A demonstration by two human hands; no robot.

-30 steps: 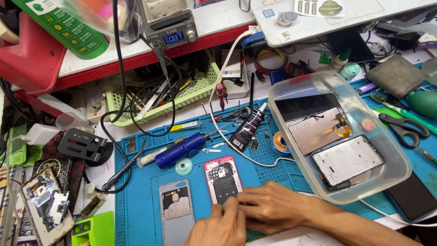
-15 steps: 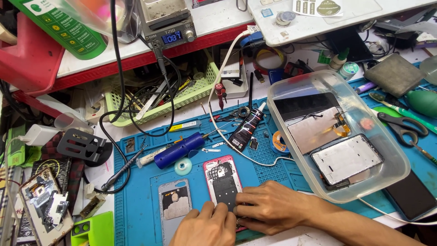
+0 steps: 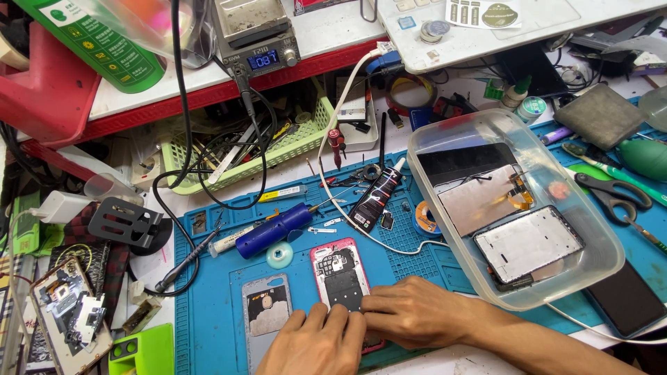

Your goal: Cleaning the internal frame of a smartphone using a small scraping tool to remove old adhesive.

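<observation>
An opened pink-framed phone lies face down on the blue work mat, its insides showing. My left hand rests on the phone's lower end with fingers flat and together. My right hand comes in from the right, its fingertips pressing the phone's lower right edge. A grey phone back cover lies just left of the phone, touching nothing. Neither hand holds a tool.
A blue electric screwdriver, a teal tape roll and a black glue tube lie beyond the phone. A clear plastic tub with phone parts stands at right. Scissors, green basket and soldering station farther back.
Both hands slid slightly along the phone's lower end; the left hand moved a little left and down. The phone stayed in place.
</observation>
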